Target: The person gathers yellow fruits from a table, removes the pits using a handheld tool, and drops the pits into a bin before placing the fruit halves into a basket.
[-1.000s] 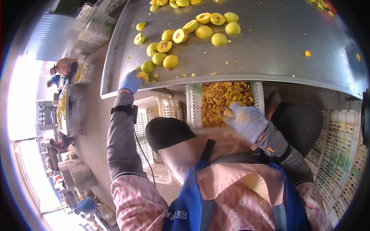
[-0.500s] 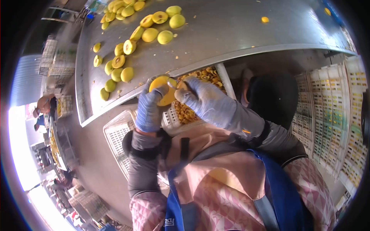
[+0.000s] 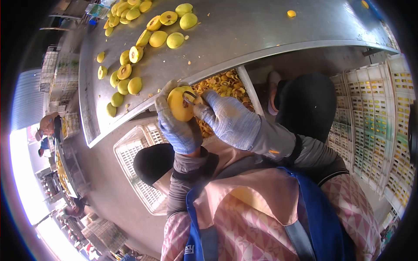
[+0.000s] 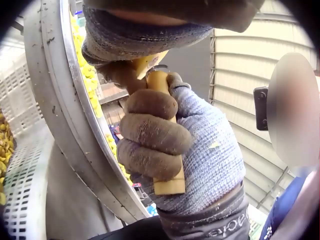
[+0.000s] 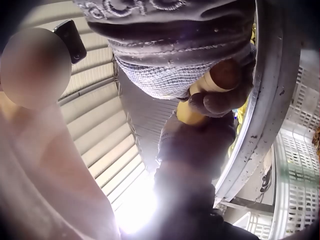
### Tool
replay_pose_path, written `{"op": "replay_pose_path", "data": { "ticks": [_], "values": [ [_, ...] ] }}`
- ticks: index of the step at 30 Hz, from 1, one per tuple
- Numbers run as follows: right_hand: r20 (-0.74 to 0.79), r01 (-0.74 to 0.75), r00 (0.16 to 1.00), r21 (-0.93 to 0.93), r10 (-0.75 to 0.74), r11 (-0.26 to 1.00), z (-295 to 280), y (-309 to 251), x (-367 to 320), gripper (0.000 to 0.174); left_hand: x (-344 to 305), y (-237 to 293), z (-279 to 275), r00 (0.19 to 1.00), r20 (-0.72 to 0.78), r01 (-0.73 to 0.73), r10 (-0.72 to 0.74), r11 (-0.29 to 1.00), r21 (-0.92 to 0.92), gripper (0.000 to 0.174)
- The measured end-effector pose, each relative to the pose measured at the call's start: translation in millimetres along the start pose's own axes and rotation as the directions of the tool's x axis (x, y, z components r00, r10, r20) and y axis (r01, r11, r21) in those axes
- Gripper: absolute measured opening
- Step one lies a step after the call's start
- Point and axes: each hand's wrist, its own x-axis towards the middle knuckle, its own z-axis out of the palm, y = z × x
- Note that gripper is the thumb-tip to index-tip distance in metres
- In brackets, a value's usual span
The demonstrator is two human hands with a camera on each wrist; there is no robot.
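Note:
My left hand (image 3: 174, 124), in a blue glove, grips a whole yellow fruit (image 3: 179, 106) in front of my chest, just below the steel table's edge. My right hand (image 3: 226, 119), in a grey-blue glove, holds a coring tool; its metal loop (image 3: 190, 98) touches the top of the fruit. In the left wrist view the right hand (image 4: 165, 145) is curled round the tool's wooden handle (image 4: 169, 185), with the fruit (image 4: 147, 62) under my left hand (image 4: 145, 30). The right wrist view shows the handle's end (image 5: 225, 75) inside the right hand (image 5: 180, 65).
Whole and halved yellow fruits (image 3: 130, 65) lie on the steel table (image 3: 261, 26). Below its edge a white crate (image 3: 244, 85) holds cut fruit pieces (image 3: 220, 85). An empty white crate (image 3: 135, 161) stands lower left, stacked crates (image 3: 370, 117) at the right. Other workers (image 3: 48, 124) are far left.
My left hand took a fruit from the table's edge and brought it to my chest. My right hand came from over the crate and set the tool against the fruit.

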Motion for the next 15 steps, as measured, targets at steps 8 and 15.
{"op": "replay_pose_path", "data": {
  "ticks": [8,15],
  "values": [
    [0.026,0.013,1.0,0.014,-0.014,1.0,8.3,8.6,-3.0,0.029,0.2,-9.6,-5.8,0.965,0.095,-0.264,0.246,0.9,0.347,0.051],
    [0.074,0.075,0.995,-0.097,-0.068,0.992,7.1,10.8,-5.2,0.028,0.7,-1.6,-4.7,1.0,0.008,0.014,-0.015,0.994,0.113,0.051]
  ]
}}
